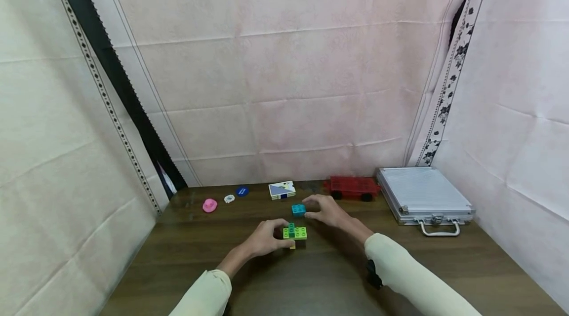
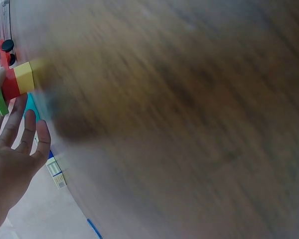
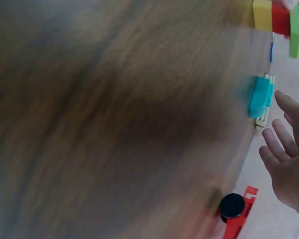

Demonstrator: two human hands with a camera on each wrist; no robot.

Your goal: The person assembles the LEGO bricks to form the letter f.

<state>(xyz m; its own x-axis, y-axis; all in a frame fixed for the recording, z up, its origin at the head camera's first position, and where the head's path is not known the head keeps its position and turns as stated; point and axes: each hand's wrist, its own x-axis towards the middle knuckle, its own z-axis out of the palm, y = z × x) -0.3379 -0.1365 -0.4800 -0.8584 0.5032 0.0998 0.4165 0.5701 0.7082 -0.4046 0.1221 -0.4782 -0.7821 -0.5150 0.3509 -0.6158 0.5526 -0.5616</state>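
Lying beyond your left hand (image 1: 264, 238), off to its left, are one pink piece (image 1: 210, 205), one white piece (image 1: 229, 199) and one blue disc (image 1: 242, 191). At its right, thumb and fingers grip one upright brick stack (image 1: 301, 233) of four colours, yellow, red, lime and dark green going up, studs skyward, the lime layer's long axis running left-right. Just left of your loosely spread right hand (image 1: 326, 211) sits one turquoise brick (image 1: 299, 210), studs up.
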